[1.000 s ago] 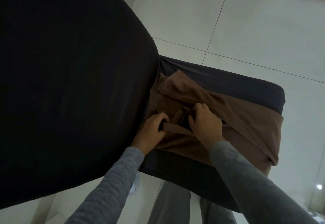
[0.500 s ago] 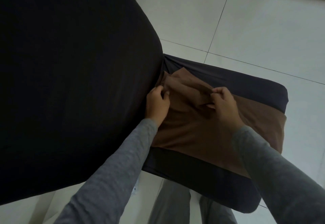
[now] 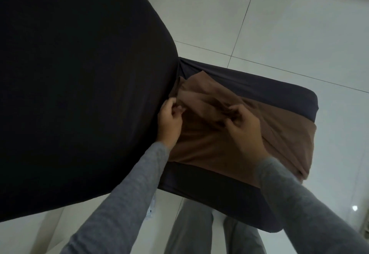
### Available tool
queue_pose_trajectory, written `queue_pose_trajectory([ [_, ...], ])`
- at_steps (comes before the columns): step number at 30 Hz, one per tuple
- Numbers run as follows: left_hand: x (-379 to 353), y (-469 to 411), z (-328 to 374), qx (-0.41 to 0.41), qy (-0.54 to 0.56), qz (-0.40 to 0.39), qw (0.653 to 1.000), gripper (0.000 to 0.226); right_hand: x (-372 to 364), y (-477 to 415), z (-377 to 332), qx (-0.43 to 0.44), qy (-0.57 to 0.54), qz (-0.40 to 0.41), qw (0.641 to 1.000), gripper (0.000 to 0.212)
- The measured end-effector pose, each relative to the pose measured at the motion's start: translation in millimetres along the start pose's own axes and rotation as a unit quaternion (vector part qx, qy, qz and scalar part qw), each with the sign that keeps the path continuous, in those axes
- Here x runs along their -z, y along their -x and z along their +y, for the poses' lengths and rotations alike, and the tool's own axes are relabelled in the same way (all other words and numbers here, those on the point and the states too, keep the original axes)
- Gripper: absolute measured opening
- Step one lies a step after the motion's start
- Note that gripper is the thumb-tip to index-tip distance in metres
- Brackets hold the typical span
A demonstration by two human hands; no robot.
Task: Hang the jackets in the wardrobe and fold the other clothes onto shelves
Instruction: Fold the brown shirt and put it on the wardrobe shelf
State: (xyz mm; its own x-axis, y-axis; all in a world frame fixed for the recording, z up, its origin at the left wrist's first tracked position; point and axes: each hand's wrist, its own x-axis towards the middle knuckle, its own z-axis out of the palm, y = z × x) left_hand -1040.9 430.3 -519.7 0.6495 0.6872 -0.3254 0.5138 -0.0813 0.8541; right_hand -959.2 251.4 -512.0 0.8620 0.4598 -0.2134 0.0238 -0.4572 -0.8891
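1. While the soft brown knit garment (image 3: pixel 215 150) lies partly folded on the dark fabric-covered chair seat (image 3: pixel 259 84), it stretches from the seat's back edge to its front edge. One end hangs over by the front corner nearest the person. Work first on the fold at the back edge, where both hands are.
2. The left hand (image 3: pixel 169 122) has its fingers curled and pinches a bunched edge of cloth right against the tall black-covered chair back (image 3: pixel 79 94). Use that pinch as the anchor.
3. The right hand (image 3: pixel 245 128) pinches a ridge of the same cloth nearer the seat's middle. In my judgement it should draw the ridge taut, away from the left hand, so the crease runs straight.
4. Lay the flap flat with its edges matched, then smooth towards the front edge.
5. Dim light hides the seams, so this may be a shirt or trousers. Check before the next fold.
6. Mind the overhanging end, since its weight could drag the pile onto the pale tiled floor (image 3: pixel 299 34).
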Motion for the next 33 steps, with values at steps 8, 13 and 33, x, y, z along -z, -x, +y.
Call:
queue_pose_trajectory([
  [8, 28.9, 51.5, -41.6, -0.05, -0.115, -0.028, 0.992, 0.036, -21.9, 75.9, 24.8, 0.025, 0.06, -0.034, 0.997, 0.022],
  [13, 30.9, 57.6, -37.9, -0.089, -0.187, -0.075, 0.975, 0.02, -21.4, 99.5, 35.4, 0.007, 0.133, -0.049, 0.99, 0.016],
  [33, -3.2, 19.1, -12.0, 0.149, -0.149, 0.003, 0.978, 0.024, -5.9, 48.4, 21.5, -0.32, -0.092, 0.073, 0.94, 0.032],
])
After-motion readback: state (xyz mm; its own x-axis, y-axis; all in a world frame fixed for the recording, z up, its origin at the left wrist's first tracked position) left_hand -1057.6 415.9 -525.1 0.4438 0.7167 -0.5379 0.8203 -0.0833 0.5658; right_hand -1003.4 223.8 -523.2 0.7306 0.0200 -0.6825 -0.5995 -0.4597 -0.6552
